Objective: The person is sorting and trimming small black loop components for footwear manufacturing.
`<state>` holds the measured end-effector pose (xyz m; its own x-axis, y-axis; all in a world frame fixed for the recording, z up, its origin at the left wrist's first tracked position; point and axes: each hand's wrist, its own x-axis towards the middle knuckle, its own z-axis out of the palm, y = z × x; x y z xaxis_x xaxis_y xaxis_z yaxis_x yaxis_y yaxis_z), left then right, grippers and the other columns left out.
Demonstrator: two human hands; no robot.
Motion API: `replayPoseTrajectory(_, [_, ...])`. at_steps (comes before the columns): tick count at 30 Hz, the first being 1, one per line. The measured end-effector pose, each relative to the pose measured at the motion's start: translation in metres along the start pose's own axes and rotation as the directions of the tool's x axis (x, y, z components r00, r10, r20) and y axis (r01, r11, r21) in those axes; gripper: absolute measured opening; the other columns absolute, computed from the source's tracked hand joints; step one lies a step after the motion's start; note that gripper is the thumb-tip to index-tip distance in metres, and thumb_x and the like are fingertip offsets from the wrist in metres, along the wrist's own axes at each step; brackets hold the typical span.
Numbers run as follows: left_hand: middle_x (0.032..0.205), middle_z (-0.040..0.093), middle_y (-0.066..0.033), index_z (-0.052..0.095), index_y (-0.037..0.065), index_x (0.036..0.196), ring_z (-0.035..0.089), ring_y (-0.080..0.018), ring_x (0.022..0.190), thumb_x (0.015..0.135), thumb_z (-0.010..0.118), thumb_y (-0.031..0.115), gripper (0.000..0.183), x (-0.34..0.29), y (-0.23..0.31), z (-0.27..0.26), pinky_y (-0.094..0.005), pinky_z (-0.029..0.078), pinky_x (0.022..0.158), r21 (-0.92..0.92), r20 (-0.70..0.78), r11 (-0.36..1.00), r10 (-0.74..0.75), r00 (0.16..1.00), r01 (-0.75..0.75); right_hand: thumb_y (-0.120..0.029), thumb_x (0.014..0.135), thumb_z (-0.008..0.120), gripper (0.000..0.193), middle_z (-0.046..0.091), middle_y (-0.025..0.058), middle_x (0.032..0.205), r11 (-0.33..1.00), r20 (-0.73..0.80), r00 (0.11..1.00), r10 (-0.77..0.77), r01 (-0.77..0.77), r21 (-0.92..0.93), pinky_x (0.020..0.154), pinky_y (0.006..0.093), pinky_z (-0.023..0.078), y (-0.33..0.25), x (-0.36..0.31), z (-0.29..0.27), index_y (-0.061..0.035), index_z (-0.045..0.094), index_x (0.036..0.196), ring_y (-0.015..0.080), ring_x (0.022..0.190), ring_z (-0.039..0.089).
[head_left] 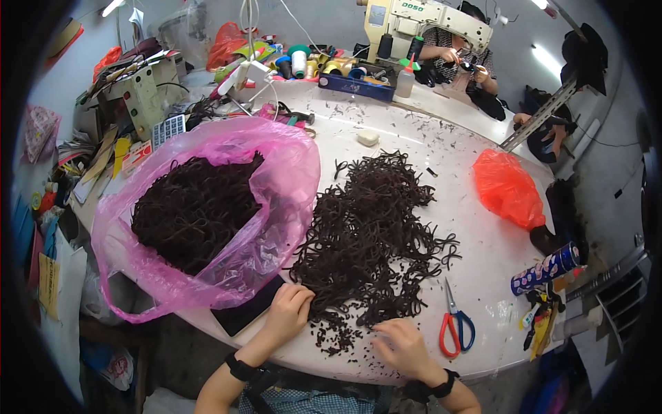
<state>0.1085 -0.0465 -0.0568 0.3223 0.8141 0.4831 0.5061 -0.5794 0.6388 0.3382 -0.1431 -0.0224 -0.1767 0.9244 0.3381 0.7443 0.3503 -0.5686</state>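
At bottom centre, the left hand [291, 305], fingers curled, and right hand [400, 343], loosely bent, grips unclear, flanked mid-frame dark loops [369, 224], apparently sorting; separating them called for pinching.

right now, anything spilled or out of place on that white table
Yes: tiny dark scraps lie strewn between the left hand and right hand, outside the heap of dark brown cord loops, like trimmings on the glossy white table; more speckle its far side.
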Motion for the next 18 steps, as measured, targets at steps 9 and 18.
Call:
replayPoseTrajectory(9, [0.099,0.049,-0.012,0.056,0.004,0.093,0.047,-0.0267,0.082,0.063,0.064,0.01,0.032,-0.002,0.012,-0.01,-0.0342,0.039,0.074,-0.05,0.023,0.999,-0.01,1.0,0.011,-0.027,0.061,0.067,0.041,0.042,0.0133,0.112,0.879,-0.005,0.984,0.18,-0.163,-0.449,0.083,0.0434,0.029,0.004,0.027,0.014,-0.0157,0.055,0.099,0.0342,0.105,0.034])
replayPoseTrajectory(18, [0.099,0.05,-0.0142,0.058,0.007,0.088,0.049,-0.0304,0.084,0.06,0.05,-0.006,0.031,0.026,-0.005,-0.003,-0.0352,0.041,0.075,0.029,0.344,0.99,0.121,0.931,-0.14,-0.005,0.058,0.061,0.027,0.05,0.0115,0.083,0.989,0.015,0.991,0.133,-0.132,-0.061,0.073,0.0353,0.041,0.039,0.038,0.005,-0.0083,0.055,0.084,0.0291,0.08,0.05])
